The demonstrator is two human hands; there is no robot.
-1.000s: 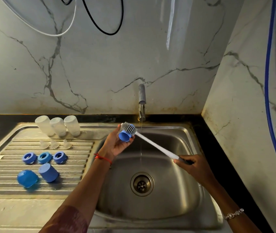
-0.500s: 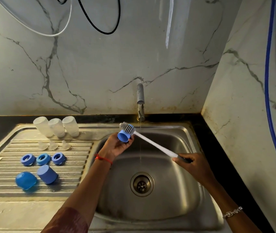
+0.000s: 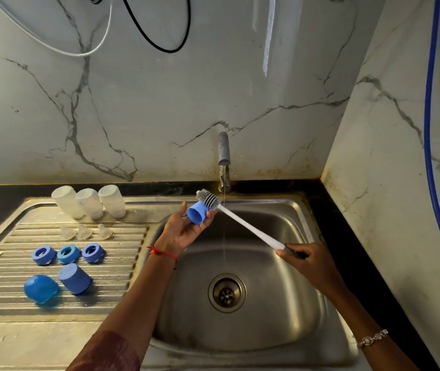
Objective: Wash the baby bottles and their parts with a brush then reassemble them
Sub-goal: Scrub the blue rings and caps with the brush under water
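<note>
Bottles [image 3: 89, 202] on steel drainboard [image 3: 122, 266], marble wall [image 3: 160, 103] — tap [image 3: 223, 156] running

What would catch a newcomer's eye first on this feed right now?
The hands over the sink: the left hand holds a blue cap with the brush head against it, the right hand grips the handle. A thin stream falls from the tap beside them. On the drainboard at left stand three bottles, then teats, rings and two more caps.
</note>
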